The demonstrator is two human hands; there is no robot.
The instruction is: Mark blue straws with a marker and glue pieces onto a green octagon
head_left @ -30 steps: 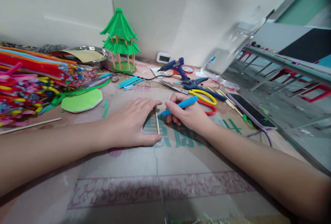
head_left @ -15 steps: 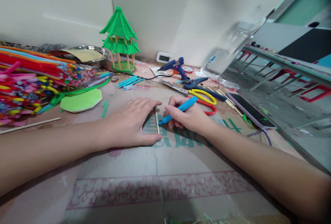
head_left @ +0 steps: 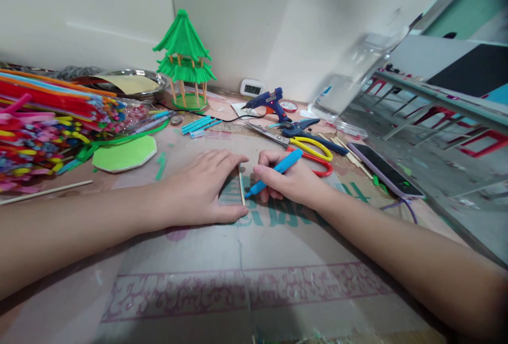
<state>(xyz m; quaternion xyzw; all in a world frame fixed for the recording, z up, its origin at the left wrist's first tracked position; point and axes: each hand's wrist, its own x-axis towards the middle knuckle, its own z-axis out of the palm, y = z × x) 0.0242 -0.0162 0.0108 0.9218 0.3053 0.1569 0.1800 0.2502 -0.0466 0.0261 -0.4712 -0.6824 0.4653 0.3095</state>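
My left hand [head_left: 202,188] lies flat on the cardboard-covered table [head_left: 246,275], forefinger and thumb pinning the two ends of a thin wooden stick [head_left: 242,187]. My right hand [head_left: 291,180] is closed around a blue marker [head_left: 273,172], whose tip touches the stick near its lower end. The stick lies lengthwise between the two hands.
A green pagoda model [head_left: 184,61] stands at the back. Left: a heap of coloured pipe cleaners [head_left: 43,121] and a green paper disc [head_left: 125,154]. Behind my right hand: scissors [head_left: 313,152], a blue glue gun [head_left: 270,102], a phone [head_left: 386,170], loose sticks.
The marker tip has slid down along the stick toward me, with my right hand following slightly. My left hand has stayed in place.
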